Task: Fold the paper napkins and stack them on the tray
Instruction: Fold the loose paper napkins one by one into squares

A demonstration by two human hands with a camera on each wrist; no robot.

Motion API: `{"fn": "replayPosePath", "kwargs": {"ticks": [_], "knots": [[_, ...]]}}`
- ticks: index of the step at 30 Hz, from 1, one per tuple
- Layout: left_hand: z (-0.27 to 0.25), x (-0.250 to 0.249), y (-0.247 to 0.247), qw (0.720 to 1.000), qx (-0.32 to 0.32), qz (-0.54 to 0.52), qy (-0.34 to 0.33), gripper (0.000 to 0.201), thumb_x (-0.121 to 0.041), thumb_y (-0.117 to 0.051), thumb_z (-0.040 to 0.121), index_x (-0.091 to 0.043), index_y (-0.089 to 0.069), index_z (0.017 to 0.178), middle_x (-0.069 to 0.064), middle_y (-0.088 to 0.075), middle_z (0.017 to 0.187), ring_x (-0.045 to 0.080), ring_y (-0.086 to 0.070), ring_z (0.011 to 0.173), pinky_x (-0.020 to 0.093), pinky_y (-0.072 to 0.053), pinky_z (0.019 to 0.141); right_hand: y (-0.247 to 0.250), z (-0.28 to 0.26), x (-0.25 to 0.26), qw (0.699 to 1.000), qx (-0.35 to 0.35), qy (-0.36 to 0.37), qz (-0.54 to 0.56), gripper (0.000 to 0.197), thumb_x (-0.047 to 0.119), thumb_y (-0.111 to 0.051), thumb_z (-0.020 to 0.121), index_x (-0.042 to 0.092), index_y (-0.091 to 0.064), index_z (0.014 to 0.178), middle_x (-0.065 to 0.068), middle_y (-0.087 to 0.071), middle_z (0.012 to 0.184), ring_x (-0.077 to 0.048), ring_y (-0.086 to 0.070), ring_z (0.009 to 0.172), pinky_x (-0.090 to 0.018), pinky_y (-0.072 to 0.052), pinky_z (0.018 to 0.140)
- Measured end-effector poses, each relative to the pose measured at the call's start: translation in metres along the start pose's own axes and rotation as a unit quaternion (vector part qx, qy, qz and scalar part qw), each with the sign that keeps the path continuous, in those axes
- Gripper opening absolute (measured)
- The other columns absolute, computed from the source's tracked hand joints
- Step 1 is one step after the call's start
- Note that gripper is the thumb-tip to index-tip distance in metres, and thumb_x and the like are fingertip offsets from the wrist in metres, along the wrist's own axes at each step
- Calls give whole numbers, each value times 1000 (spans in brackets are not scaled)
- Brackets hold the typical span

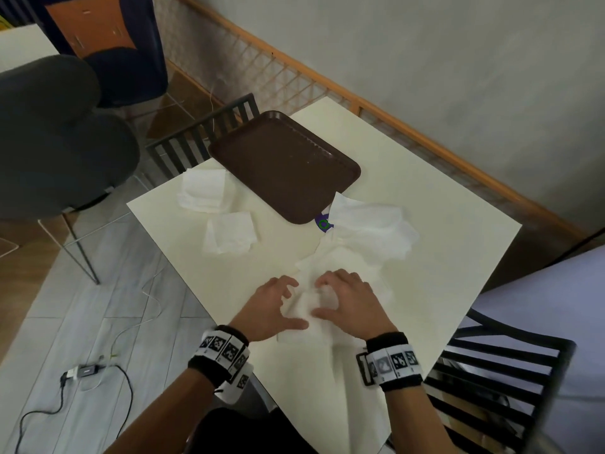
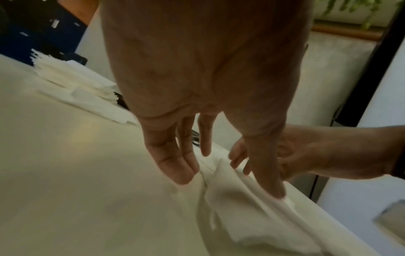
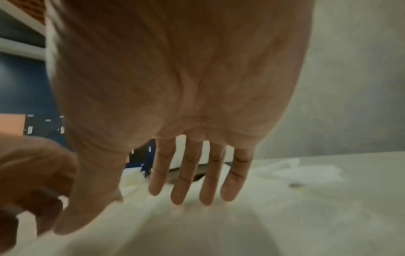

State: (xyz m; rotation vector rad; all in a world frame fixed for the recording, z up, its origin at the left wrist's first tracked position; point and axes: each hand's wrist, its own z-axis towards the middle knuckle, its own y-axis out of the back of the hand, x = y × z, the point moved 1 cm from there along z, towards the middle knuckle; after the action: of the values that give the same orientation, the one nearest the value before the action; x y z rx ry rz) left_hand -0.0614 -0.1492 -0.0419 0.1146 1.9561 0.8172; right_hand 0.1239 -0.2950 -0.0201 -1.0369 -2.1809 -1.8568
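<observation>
From above, both hands are working one napkin (image 1: 312,303) at the near table (image 1: 442,231) edge: the left hand (image 1: 273,311) and right hand (image 1: 348,304) are lying spread on it, fingers bent, while the brown tray (image 1: 284,165) is waiting bare behind. At the left wrist, the fingers (image 2: 173,166) are pressing a ridged fold down. At the right wrist, straight fingers (image 3: 186,176) are flattening paper. This looks like creasing; next probably comes squaring the edges.
</observation>
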Motion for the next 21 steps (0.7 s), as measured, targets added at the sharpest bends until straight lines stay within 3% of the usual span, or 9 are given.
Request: {"fn": "replayPosePath", "kwargs": {"ticks": [2,4,6,10,13,15,18,21], "knots": [[-2,2,-4,999,29,20,11,90,-32,-102,66,-32,-51,141,-2,-53,117,9,-60,89,7,-46,70,-11,3,1,999,14,-12,-27,48,55,-77,91,37,-59,131,16,-59,127,-18,-47,124,-40,-38,99],[-2,4,-9,999,32,14,10,90,-15,-98,69,-33,-51,143,0,-50,118,17,-66,85,8,-48,63,-19,4,1,999,-19,-5,-38,26,47,-74,95,36,-62,116,19,-59,109,-21,-51,119,-39,-38,93],[-4,5,-10,1000,16,7,10,85,-7,-93,72,-33,-53,142,-1,-51,117,21,-68,83,10,-50,61,-21,0,0,998,-57,-14,-18,18,44,-76,96,35,-62,102,20,-60,95,-19,-56,108,-41,-41,93],[-11,1,3,999,-34,-15,12,65,-11,-95,75,-26,-63,130,-1,-62,110,10,-66,72,10,-50,63,-9,-12,-3,988,-124,-31,81,29,44,-86,90,31,-61,83,19,-72,81,-8,-65,84,-35,-49,84],[-12,-10,16,995,-71,-74,10,44,-10,-98,75,-20,-71,107,-12,-71,81,1,-65,61,10,-49,64,3,-18,-7,976,-146,-56,151,32,40,-91,87,28,-63,76,17,-74,76,-6,-69,78,-27,-52,72],[-9,-15,23,990,-96,-106,1,31,-13,-98,76,-24,-74,91,-18,-68,66,1,-61,60,12,-49,65,6,-18,-11,966,-148,-73,197,27,36,-92,87,30,-67,78,17,-75,76,-6,-71,79,-30,-58,76],[-4,-22,29,982,-139,-130,-7,20,-24,-96,80,-29,-76,79,-9,-75,72,4,-61,63,15,-51,65,5,-18,-13,960,-155,-80,219,22,32,-91,88,32,-70,81,18,-76,79,-5,-73,83,-33,-60,82],[1,-27,35,972,-178,-155,-12,13,-30,-91,85,-25,-79,83,-3,-77,75,8,-67,69,19,-54,71,6,-20,-11,955,-167,-68,237,17,26,-89,91,29,-74,85,18,-78,82,-5,-73,85,-22,-55,80]]}}
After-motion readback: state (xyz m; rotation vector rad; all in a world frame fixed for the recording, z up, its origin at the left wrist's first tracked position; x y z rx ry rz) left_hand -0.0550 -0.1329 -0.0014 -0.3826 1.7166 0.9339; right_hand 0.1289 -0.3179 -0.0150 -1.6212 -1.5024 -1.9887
